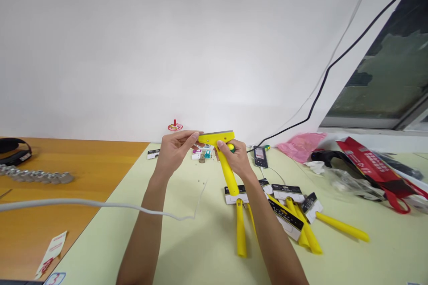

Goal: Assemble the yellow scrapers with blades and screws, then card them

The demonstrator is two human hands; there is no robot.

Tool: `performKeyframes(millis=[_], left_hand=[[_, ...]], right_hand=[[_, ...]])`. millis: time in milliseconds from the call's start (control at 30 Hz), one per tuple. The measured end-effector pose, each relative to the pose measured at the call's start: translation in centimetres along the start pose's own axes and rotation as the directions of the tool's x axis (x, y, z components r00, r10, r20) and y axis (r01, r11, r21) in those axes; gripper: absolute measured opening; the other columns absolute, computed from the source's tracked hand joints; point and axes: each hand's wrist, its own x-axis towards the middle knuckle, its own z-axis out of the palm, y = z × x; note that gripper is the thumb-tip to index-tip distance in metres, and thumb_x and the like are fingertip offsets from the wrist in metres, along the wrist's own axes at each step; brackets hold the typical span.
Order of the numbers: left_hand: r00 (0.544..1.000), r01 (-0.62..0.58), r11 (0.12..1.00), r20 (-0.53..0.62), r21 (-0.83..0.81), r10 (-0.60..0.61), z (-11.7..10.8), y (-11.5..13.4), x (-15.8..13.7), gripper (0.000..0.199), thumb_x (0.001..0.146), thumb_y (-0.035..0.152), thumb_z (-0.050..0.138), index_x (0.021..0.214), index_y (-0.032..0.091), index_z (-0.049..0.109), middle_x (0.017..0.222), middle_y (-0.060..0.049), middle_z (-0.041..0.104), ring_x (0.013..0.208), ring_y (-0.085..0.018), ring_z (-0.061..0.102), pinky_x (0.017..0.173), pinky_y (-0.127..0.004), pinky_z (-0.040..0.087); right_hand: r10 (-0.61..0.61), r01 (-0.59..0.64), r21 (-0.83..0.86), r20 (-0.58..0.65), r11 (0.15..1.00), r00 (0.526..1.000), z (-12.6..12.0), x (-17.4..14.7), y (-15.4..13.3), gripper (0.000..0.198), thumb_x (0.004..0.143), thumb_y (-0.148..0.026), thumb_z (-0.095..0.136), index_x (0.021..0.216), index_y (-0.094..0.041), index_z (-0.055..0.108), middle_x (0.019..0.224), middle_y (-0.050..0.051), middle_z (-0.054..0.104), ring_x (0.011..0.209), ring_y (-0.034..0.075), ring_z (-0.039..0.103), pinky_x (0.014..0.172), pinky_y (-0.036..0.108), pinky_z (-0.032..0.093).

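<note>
Both of my hands are raised over the pale table, holding one yellow scraper [228,177] with a thin grey blade along its top edge. My left hand [177,149] pinches the blade end of the head between thumb and fingers. My right hand [236,156] wraps round the scraper where head and handle meet, thumb on the front. A green and yellow round thing shows beside the right fingers; I cannot make out what it is. Below and to the right lie several more yellow scrapers [343,227] with black and white cards [286,219] over their heads.
A white cable [100,204] crosses in front at left. Small items, including a teal one [207,155], lie behind my hands. A small device with a screen [260,156], a pink plastic bag [302,146] and a red bag [377,169] are at right. Metal parts [40,175] lie on the orange table.
</note>
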Motion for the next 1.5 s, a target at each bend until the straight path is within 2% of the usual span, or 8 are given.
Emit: performKeyframes(millis=[233,433,700,867,1200,1367,1433,1500], left_hand=[[0.997,0.051,0.998,0.057,-0.042,-0.049,-0.1,0.2,0.1,0.052,0.088,0.065,0.087,0.108,0.018,0.090,0.102,-0.014,0.087,0.087,-0.032,0.086,0.074,-0.039,0.070],[1.000,0.001,1.000,0.021,-0.016,-0.001,0.0,0.2,-0.2,0.056,0.084,0.060,0.093,0.122,0.019,0.087,0.091,-0.011,0.086,0.079,-0.028,0.085,0.077,-0.039,0.070],[0.997,-0.006,1.000,-0.071,-0.015,0.005,0.3,-0.2,-0.1,0.048,0.081,0.057,0.096,0.109,0.020,0.091,0.088,-0.011,0.086,0.079,-0.029,0.085,0.078,-0.041,0.072],[0.996,0.005,1.000,-0.093,-0.004,-0.005,0.3,-0.3,-0.1,0.050,0.079,0.057,0.097,0.109,0.019,0.091,0.091,-0.011,0.087,0.080,-0.030,0.086,0.079,-0.041,0.072],[0.999,0.042,0.998,-0.005,-0.046,-0.042,0.5,0.2,0.1,0.065,0.086,0.070,0.087,0.125,0.018,0.084,0.096,-0.012,0.087,0.083,-0.027,0.084,0.081,-0.038,0.068],[0.975,0.131,0.988,0.169,0.082,-0.143,-1.4,-5.0,2.2,0.061,0.090,0.073,0.079,0.116,0.019,0.082,0.102,-0.015,0.087,0.095,-0.027,0.083,0.086,-0.037,0.063],[0.915,0.176,0.949,0.312,0.262,-0.256,-2.3,-8.9,3.2,0.056,0.085,0.069,0.084,0.107,0.018,0.083,0.100,-0.015,0.086,0.099,-0.029,0.082,0.084,-0.036,0.061],[0.839,0.238,0.860,0.351,0.451,-0.416,-3.0,-13.2,3.7,0.049,0.075,0.060,0.090,0.096,0.017,0.082,0.092,-0.013,0.085,0.093,-0.029,0.080,0.073,-0.033,0.057]], right_hand=[[-0.018,0.018,-0.030,0.001,0.999,1.000,-0.2,-0.1,-0.2,0.067,0.090,-0.084,0.070,0.065,-0.023,0.060,0.061,0.002,0.062,0.055,0.017,0.056,0.053,0.033,0.044],[-0.009,0.009,-0.043,0.002,0.999,1.000,-0.1,-0.1,-0.1,0.069,0.089,-0.088,0.068,0.067,-0.022,0.062,0.061,0.001,0.062,0.055,0.016,0.055,0.053,0.033,0.043],[0.024,-0.025,0.009,0.091,1.000,0.996,-0.1,0.0,-1.1,0.067,0.096,-0.080,0.068,0.068,-0.019,0.068,0.064,0.003,0.067,0.058,0.015,0.057,0.055,0.031,0.045],[0.099,-0.104,0.027,0.150,0.994,0.984,0.2,-0.2,-2.0,0.063,0.091,-0.080,0.073,0.072,-0.019,0.073,0.065,0.003,0.068,0.056,0.016,0.059,0.053,0.029,0.049],[-0.044,0.045,-0.026,0.039,0.999,0.998,-0.1,-0.3,-2.0,0.064,0.095,-0.078,0.070,0.067,-0.021,0.074,0.063,0.005,0.069,0.059,0.019,0.062,0.059,0.033,0.049],[-0.076,0.069,-0.074,-0.103,0.995,0.992,-1.5,-0.1,-1.9,0.066,0.092,-0.082,0.070,0.067,-0.021,0.076,0.065,0.006,0.071,0.062,0.021,0.064,0.061,0.035,0.050],[-0.090,0.081,-0.068,-0.145,0.994,0.985,-2.1,-0.1,-2.0,0.064,0.093,-0.079,0.072,0.066,-0.021,0.076,0.066,0.006,0.071,0.061,0.020,0.063,0.060,0.035,0.051],[-0.112,0.103,-0.060,-0.171,0.993,0.979,-2.6,-0.2,-2.1,0.061,0.094,-0.075,0.074,0.067,-0.021,0.076,0.064,0.006,0.070,0.060,0.019,0.062,0.059,0.034,0.050]])
